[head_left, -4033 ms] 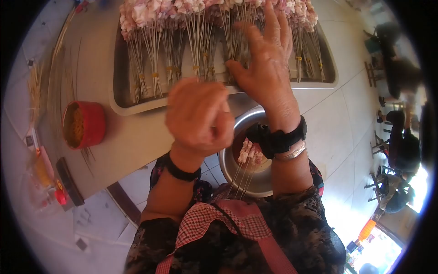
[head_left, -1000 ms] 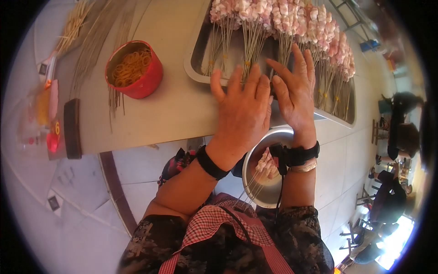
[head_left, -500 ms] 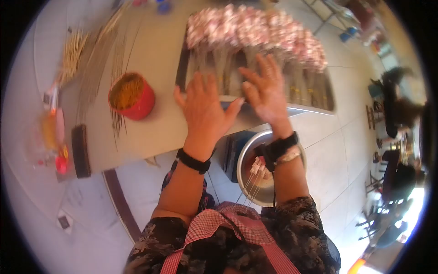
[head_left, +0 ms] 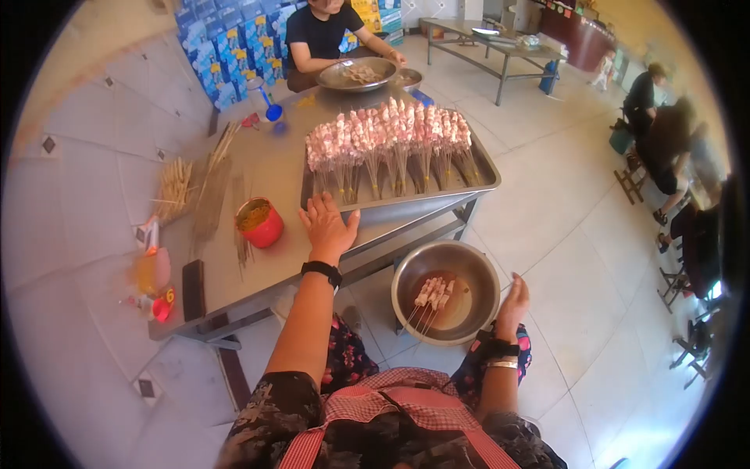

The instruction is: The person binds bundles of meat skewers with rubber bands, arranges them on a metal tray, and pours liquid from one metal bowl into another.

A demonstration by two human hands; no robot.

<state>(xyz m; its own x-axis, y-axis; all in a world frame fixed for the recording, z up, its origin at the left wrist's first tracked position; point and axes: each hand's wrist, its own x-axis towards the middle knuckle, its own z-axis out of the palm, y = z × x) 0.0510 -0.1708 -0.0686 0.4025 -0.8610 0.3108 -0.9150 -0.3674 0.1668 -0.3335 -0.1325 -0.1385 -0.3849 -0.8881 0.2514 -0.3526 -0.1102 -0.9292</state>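
My left hand (head_left: 328, 227) is open, fingers spread, its fingertips at the near left edge of a metal tray (head_left: 391, 205). Raw meat skewers (head_left: 391, 137) in bundles fill the tray, meat towards the far side and sticks towards me. Off to the right, my right hand (head_left: 513, 306) hangs with its fingers stretched and nothing visible in it. It is just beside a metal basin (head_left: 484, 270) below the table. Several meat skewers (head_left: 435, 292) lean inside that basin, over some reddish liquid.
On the metal table (head_left: 297, 168) stand a red tub (head_left: 260, 224) of yellow-brown seasoning, loose sticks (head_left: 211, 199), a dark block (head_left: 194, 289) and a blue scoop (head_left: 273, 111). Across it sits a person (head_left: 324, 39) at a wide pan (head_left: 344, 82). More people sit at the right.
My right hand has left the tray and swung down and right to the basin's side. My left hand stays by the tray's near edge. The view has tilted up, showing the person across.
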